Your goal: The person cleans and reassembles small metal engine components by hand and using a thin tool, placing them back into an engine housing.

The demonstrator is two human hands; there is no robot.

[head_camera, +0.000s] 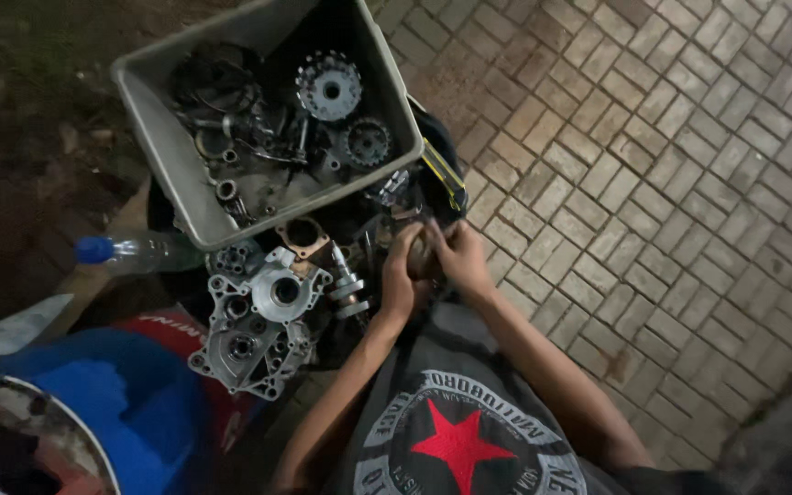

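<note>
Metal, small and rounded, a part (pixel 422 255) sits gripped between left hand (pixel 401 275) and right hand (pixel 460 257), fingers curled tight; one grey tub (pixel 171 151) holds two toothed gears (pixel 329 87)

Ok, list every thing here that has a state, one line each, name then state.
Grey bin: open-topped, tilted, filled with gears and metal parts.
Engine case: bare, lying flat beside the bin.
Plastic bottle: lying on its side, blue cap on.
Left hand: closed around a small part, too hidden to identify.
Right hand: closed on the same part.
Brick paving: dry, bare.
</note>
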